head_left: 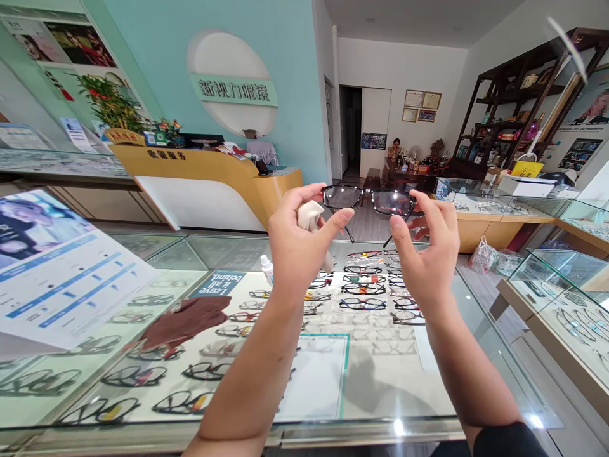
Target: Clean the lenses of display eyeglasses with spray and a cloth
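Note:
A pair of dark-framed eyeglasses (392, 203) is held up in the air above the glass counter, its temples pointing away and down. My left hand (304, 235) pinches the frame's left end between thumb and fingers. Tucked in that same hand is a pale cleaning cloth (310, 216), partly hidden by the fingers. At the frame's right end, my right hand (428, 247) grips it with thumb below and index finger above. Both lenses face me and carry bright reflections.
Under the glass countertop (380, 387) lie rows of eyeglasses (364, 289). On top are a brown cloth (188, 320), a small white bottle (266, 270) and, at left, a standing leaflet (61, 273). More display cases (571, 298) stand at right. A person (394, 150) sits far back.

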A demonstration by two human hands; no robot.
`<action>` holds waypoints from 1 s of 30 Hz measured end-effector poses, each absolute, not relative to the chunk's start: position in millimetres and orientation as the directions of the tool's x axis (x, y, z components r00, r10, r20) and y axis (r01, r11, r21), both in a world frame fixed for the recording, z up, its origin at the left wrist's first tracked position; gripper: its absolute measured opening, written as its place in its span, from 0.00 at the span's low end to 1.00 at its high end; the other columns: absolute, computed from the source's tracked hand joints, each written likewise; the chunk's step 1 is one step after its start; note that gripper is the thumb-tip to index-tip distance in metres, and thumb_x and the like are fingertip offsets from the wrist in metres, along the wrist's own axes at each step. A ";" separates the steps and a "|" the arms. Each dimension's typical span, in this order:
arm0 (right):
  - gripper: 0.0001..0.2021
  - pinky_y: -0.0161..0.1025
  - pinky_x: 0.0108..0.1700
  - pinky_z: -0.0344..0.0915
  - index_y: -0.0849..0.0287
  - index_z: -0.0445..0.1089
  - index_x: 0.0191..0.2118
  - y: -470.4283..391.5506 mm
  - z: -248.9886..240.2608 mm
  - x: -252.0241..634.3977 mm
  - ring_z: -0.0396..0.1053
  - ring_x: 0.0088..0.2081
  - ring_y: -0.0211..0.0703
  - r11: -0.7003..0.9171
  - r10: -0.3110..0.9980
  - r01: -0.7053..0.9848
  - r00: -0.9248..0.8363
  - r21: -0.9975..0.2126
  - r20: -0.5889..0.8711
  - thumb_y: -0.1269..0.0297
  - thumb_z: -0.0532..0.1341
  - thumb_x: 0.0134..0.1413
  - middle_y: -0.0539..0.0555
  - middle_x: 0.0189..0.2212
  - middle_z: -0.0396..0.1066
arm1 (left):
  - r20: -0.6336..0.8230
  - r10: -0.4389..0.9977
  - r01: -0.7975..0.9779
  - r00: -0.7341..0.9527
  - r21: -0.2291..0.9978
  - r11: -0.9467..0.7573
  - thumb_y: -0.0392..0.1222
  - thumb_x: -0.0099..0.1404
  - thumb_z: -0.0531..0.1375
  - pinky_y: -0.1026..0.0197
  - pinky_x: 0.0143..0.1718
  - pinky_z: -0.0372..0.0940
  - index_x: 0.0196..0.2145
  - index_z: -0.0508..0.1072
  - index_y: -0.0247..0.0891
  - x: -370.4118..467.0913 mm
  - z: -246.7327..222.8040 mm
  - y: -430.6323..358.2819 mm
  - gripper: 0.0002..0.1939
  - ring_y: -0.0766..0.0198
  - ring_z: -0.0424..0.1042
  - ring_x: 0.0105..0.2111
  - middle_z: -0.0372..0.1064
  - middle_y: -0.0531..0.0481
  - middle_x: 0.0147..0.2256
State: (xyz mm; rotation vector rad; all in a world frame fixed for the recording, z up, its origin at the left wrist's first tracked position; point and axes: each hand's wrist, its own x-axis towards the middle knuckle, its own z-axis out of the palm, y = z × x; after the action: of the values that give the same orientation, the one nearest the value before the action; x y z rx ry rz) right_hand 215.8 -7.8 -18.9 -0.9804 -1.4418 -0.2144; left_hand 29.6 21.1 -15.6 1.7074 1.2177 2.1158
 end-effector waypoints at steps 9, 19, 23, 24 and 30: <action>0.21 0.46 0.40 0.75 0.49 0.72 0.63 -2.9 -22.1 218.1 0.73 0.35 0.41 0.599 0.433 0.691 0.145 -0.405 0.889 0.50 0.60 0.70 0.58 0.51 0.74 | 0.830 0.451 0.443 -0.327 0.557 -0.703 0.48 0.58 0.77 0.63 0.37 0.75 0.53 0.78 0.42 32.6 -15.5 17.6 0.27 0.59 0.77 0.44 0.74 0.45 0.49; 0.24 0.58 0.50 0.77 0.46 0.69 0.68 -11.2 -20.6 213.0 0.71 0.54 0.57 0.590 0.262 0.758 0.144 -0.276 0.954 0.52 0.61 0.70 0.61 0.53 0.69 | 0.792 0.567 0.341 -0.224 0.609 -0.716 0.51 0.61 0.75 0.58 0.43 0.77 0.57 0.77 0.45 31.7 -16.5 22.5 0.28 0.52 0.78 0.53 0.76 0.43 0.55; 0.24 0.61 0.55 0.75 0.46 0.69 0.68 -14.6 -21.4 209.3 0.68 0.59 0.61 0.600 0.246 0.760 0.120 -0.248 0.962 0.53 0.61 0.70 0.62 0.55 0.68 | 0.766 0.611 0.286 -0.200 0.642 -0.711 0.54 0.62 0.74 0.57 0.40 0.79 0.60 0.74 0.46 32.7 -18.3 24.2 0.31 0.54 0.80 0.47 0.76 0.41 0.57; 0.24 0.61 0.56 0.75 0.46 0.69 0.68 -14.9 -21.7 208.8 0.68 0.59 0.61 0.603 0.242 0.760 0.118 -0.245 0.963 0.53 0.61 0.70 0.62 0.55 0.68 | 0.766 0.610 0.281 -0.205 0.643 -0.713 0.55 0.63 0.74 0.57 0.40 0.79 0.60 0.74 0.46 33.2 -19.1 24.9 0.31 0.55 0.80 0.46 0.76 0.41 0.57; 0.26 0.60 0.57 0.75 0.44 0.69 0.69 -10.4 -23.6 210.0 0.68 0.61 0.59 0.696 0.305 0.632 0.170 -0.341 0.937 0.55 0.64 0.68 0.60 0.59 0.70 | 0.848 0.441 0.339 -0.293 0.524 -0.781 0.59 0.61 0.75 0.57 0.43 0.76 0.60 0.72 0.44 38.8 -25.8 31.6 0.34 0.52 0.77 0.52 0.74 0.41 0.57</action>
State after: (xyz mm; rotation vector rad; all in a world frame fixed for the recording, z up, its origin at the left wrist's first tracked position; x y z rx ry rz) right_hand 210.0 -10.4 -23.6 -0.8350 -1.4260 -0.2749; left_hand 38.8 31.6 -25.8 1.8246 1.0106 2.2554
